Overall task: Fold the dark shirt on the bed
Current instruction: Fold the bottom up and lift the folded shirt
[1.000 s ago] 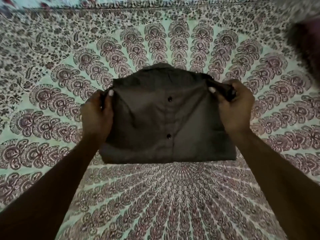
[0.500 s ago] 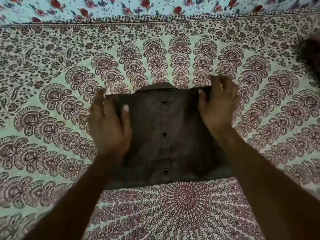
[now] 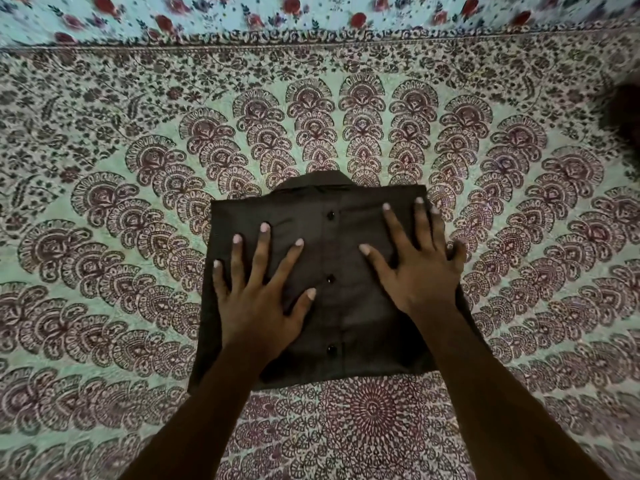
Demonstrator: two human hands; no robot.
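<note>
The dark shirt (image 3: 341, 306) lies folded into a compact rectangle on the bed (image 3: 121, 150), near the middle of the view and front side up. Its button strip runs straight down the centre with three dark buttons (image 3: 330, 215) showing. The collar (image 3: 317, 180) pokes out just past the far edge. The near edge of the fold lies flat and fairly straight.

The left hand (image 3: 263, 306) rests palm down on the left half of the shirt. Its fingers are straight and fanned apart, and the thumb reaches toward the button strip. The right hand (image 3: 419, 268) lies flat on the right half in the same way, fingers spread wide. Its outer fingers sit along the shirt's right edge. Neither hand pinches any cloth. Both forearms (image 3: 194, 427) come in from the bottom of the view.

The bed's cover is pale green with a dense dark red print of fan shapes. A round medallion (image 3: 372, 410) in that print sits just beside the shirt's near edge. Along the far side runs a light blue flowered cloth (image 3: 207, 12) with red blooms. A dark shape (image 3: 623, 116) at the right edge is too blurred to identify.
</note>
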